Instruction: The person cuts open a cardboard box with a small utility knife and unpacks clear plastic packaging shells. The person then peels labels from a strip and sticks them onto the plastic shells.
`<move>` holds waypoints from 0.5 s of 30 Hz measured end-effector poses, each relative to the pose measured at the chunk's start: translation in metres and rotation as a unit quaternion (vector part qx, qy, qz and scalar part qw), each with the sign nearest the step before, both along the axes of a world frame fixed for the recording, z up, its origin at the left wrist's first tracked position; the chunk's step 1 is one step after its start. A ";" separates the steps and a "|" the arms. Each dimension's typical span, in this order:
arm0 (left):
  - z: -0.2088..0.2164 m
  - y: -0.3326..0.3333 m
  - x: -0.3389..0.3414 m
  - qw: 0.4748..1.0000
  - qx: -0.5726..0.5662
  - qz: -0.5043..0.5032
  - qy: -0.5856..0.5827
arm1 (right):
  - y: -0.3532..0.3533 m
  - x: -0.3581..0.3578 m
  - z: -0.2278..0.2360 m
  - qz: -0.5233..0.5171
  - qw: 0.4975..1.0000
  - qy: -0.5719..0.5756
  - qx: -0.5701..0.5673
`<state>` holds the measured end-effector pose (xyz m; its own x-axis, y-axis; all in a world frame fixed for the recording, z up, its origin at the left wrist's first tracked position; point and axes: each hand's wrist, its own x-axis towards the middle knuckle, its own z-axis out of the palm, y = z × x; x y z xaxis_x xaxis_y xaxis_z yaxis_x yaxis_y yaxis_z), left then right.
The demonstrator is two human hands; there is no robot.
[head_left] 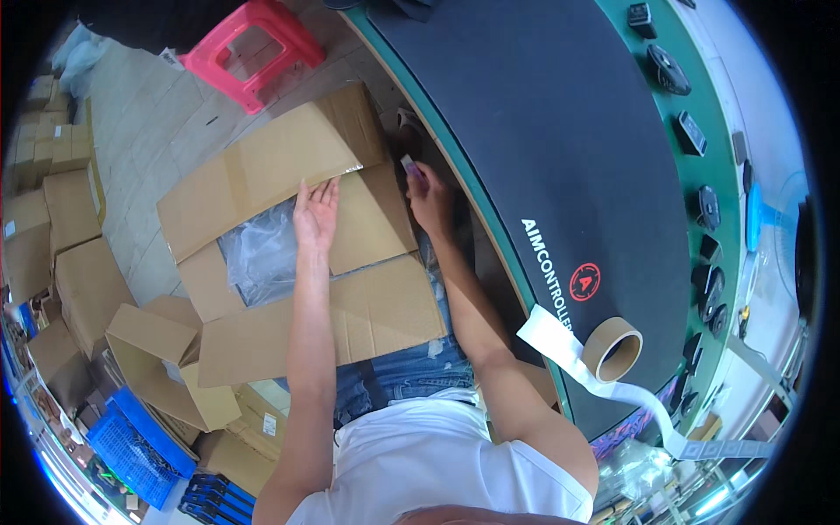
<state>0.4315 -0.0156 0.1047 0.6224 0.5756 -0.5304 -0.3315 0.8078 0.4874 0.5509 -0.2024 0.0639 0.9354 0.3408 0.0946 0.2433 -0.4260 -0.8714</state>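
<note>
An open cardboard box [376, 302] stands in front of me, its flaps folded outward or half raised. Clear plastic wrapping [262, 249] shows inside it. My left hand [317, 214] is palm up over the opening, its fingers stretched out at the edge of the far flap [254, 171], touching it. To the right of the box, beside the table edge, my right hand [427, 197] is closed round a small purple object with a pale tip [413, 170]. Its exact kind is too small to make out.
A green-edged table with a dark mat [542, 131] runs along my right, holding a tape roll [612, 350], a white label strip [630, 394] and several small black devices [691, 131]. A pink stool [254, 48] stands ahead. Cardboard boxes [87, 289] and a blue basket [131, 451] lie left.
</note>
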 end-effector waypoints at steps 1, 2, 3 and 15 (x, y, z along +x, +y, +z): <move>-0.002 -0.002 0.002 1.000 0.012 -0.004 0.002 | 0.005 0.008 -0.003 -0.006 1.000 0.002 -0.002; -0.001 -0.004 0.004 1.000 0.013 -0.008 0.003 | 0.012 0.017 -0.003 -0.020 0.998 -0.056 -0.024; 0.000 -0.007 0.007 1.000 0.010 -0.003 0.011 | 0.016 0.022 -0.002 -0.034 0.992 -0.114 -0.047; 0.013 -0.002 0.004 0.997 0.051 0.002 0.055 | 0.028 0.001 0.042 0.108 0.991 0.015 -0.083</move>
<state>0.4354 -0.0178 0.1176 0.5615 0.6328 -0.5332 -0.2754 0.7506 0.6007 0.5522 -0.1746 0.1059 0.8401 0.5424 -0.0059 0.3203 -0.5048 -0.8016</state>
